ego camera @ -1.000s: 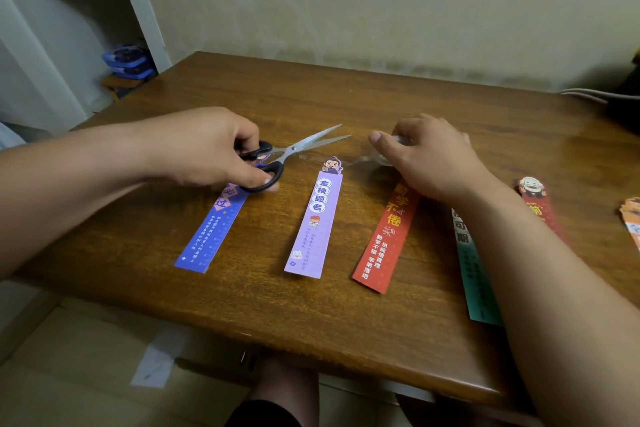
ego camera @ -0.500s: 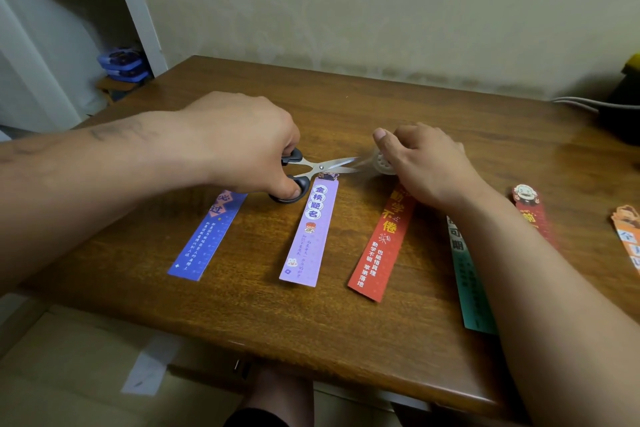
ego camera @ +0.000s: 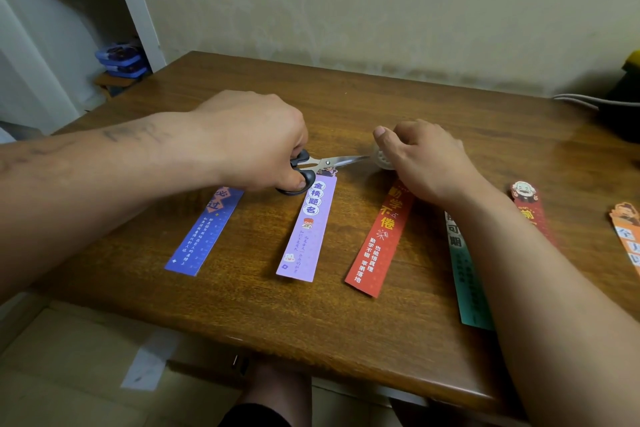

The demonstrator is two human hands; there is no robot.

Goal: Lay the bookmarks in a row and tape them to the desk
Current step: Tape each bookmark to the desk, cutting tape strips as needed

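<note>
Left hand: fingers curled through the black loops of the scissors, gripping them. The blades lie together, tips at the tape roll.

Right hand: closed around the tape roll, thumb over its top, holding it low on the desk just beyond the red bookmark's far end.

Bookmarks, one row, far ends toward the wall:
- blue bookmark, far end under the left forearm
- purple bookmark, far end beneath the scissors
- red bookmark
- green bookmark, largely hidden by the right forearm
- dark red bookmark
- orange bookmark, cut by the right edge of view

Change: a second ago the blades stood open near the blue bookmark's far end. They have since travelled right and shut against the roll. Judged: a strip of clear tape is being cut free above the purple bookmark, though the strip itself is too faint to confirm. No tape can be made out on the bookmarks further right.

Surface: brown wooden desk, glossy.

Room:
- white shelf unit, far left
- blue boxes beside the shelf unit
- pale wall behind
- grey cable, far right
- white scrap on the floor, near left
</note>
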